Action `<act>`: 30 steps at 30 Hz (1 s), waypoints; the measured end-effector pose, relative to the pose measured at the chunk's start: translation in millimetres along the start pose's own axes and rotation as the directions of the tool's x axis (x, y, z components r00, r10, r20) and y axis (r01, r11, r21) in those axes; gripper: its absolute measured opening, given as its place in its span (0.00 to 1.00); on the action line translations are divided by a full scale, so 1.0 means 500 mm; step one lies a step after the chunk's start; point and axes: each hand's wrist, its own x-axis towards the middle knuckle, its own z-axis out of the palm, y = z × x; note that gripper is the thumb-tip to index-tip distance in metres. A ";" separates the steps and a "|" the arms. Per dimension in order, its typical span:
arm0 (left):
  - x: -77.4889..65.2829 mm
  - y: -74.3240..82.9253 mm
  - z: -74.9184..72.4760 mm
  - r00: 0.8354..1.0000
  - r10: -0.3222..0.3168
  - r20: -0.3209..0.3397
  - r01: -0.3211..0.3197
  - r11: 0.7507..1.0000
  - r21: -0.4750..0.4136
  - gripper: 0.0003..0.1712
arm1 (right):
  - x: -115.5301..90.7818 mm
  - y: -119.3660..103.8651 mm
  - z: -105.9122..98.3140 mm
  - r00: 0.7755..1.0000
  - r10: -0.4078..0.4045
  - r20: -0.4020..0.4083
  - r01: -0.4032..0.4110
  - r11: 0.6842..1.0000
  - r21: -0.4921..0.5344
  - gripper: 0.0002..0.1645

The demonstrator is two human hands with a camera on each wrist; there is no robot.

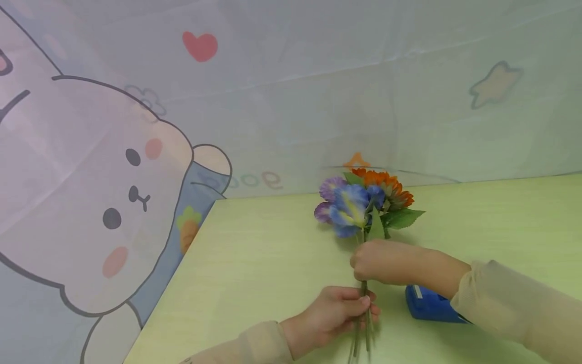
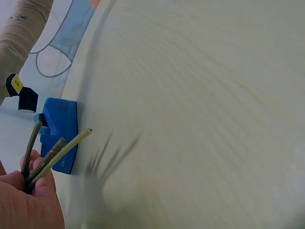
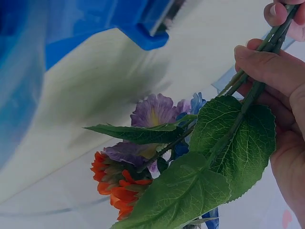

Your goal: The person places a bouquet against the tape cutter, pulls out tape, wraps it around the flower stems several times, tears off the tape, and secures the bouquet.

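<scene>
A bunch of artificial flowers is held over the table: a blue bloom (image 1: 352,205), a purple bloom (image 3: 155,110), an orange bloom (image 1: 386,184) and green leaves (image 3: 228,129). My right hand (image 1: 386,260) grips the stems just under the blooms. Lower down, my left hand (image 1: 334,311) pinches the same stems between thumb and fingers. The cut stem ends (image 2: 62,155) stick out past the left hand in the left wrist view. A blue tape dispenser (image 1: 429,306) sits on the table beneath the right forearm, which partly hides it.
The pale green table (image 1: 254,253) reaches back to a hanging cloth (image 1: 291,101) printed with a cartoon animal, a heart and a star. Its left edge runs beside the cloth. In the right wrist view, the dispenser (image 3: 95,19) looms close at upper left.
</scene>
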 end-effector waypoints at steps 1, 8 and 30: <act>0.000 -0.001 0.002 1.000 0.000 -0.001 0.000 1.000 -0.001 0.15 | -0.001 0.000 0.002 1.000 -0.003 -0.001 0.003 1.000 -0.002 0.13; 0.003 -0.006 0.011 1.000 0.005 -0.002 -0.005 1.000 -0.008 0.14 | -0.007 0.003 0.017 0.999 -0.026 -0.021 0.026 1.000 -0.018 0.12; 0.014 -0.027 0.042 0.999 -0.010 -0.040 0.012 0.999 0.041 0.12 | -0.015 0.001 0.053 0.998 -0.056 -0.009 0.056 0.998 0.004 0.12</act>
